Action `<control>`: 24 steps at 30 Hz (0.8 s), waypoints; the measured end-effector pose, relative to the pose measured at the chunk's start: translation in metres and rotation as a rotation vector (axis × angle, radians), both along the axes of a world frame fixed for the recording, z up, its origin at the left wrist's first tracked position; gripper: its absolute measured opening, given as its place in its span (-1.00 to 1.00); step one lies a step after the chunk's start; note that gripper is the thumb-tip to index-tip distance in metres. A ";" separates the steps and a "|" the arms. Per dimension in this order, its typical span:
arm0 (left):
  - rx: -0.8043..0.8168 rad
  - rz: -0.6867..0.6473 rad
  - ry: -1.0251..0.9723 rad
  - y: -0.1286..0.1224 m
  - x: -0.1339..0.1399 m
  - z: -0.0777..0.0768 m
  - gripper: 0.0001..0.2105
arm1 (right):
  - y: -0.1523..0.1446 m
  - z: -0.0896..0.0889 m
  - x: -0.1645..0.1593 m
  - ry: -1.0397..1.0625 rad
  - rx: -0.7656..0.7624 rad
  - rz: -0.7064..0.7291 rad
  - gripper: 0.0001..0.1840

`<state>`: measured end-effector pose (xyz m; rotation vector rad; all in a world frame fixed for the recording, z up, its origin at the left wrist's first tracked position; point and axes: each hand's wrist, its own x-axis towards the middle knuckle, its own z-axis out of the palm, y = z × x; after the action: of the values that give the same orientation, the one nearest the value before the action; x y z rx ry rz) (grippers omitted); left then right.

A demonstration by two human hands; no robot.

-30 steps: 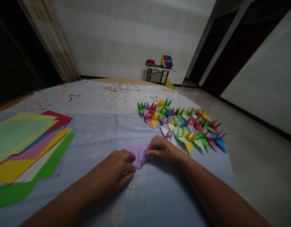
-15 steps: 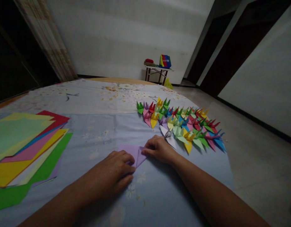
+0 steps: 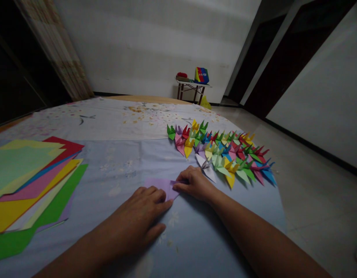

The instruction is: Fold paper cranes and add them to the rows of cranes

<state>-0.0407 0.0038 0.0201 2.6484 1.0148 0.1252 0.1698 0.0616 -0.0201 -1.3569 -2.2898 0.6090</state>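
A piece of light purple origami paper (image 3: 158, 183), partly folded, lies flat on the tablecloth between my hands. My left hand (image 3: 146, 208) rests on its near left part, fingertips pressing down and thumb apart on the cloth. The right edge of the paper is pinched between thumb and fingers of my right hand (image 3: 192, 183), where a small folded flap shows. Part of the paper is hidden under my left fingers. Just beyond my right hand stand several rows of folded paper cranes (image 3: 219, 148) in many colours, with a pale white-lilac crane (image 3: 207, 168) nearest.
A fanned stack of coloured paper sheets (image 3: 36, 185) lies at the left. The table is covered by a light blue and white flowered tablecloth (image 3: 117, 154). Against the far wall is a small table (image 3: 192, 83) with a colourful bag (image 3: 201, 75) on it.
My left hand has slid slightly right across the purple paper, its index finger nearer the folded flap. My right hand has hardly moved and keeps its pinch.
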 end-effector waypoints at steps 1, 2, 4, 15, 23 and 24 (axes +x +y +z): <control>0.001 -0.001 -0.007 0.000 0.000 0.000 -0.59 | 0.000 0.000 0.000 -0.001 0.002 -0.004 -0.75; 0.001 -0.002 -0.016 0.000 0.000 0.001 -0.59 | 0.000 -0.001 0.000 -0.003 0.005 -0.007 -0.76; -0.002 0.000 -0.028 0.000 0.001 0.003 -0.61 | 0.001 -0.002 -0.001 -0.004 0.014 -0.014 -0.77; -0.002 0.015 0.004 0.001 0.000 -0.001 -0.61 | 0.000 -0.003 -0.003 -0.017 0.020 -0.035 -0.80; -0.030 -0.012 -0.009 0.006 -0.002 -0.007 -0.61 | 0.001 -0.005 -0.003 -0.030 0.040 -0.081 -0.75; -0.035 -0.012 -0.010 0.006 -0.002 -0.007 -0.61 | 0.001 -0.006 -0.003 -0.026 0.042 -0.082 -0.75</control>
<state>-0.0427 0.0096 0.0133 2.6194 0.9883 0.1168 0.1668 0.0627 -0.0258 -1.4394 -2.2418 0.5163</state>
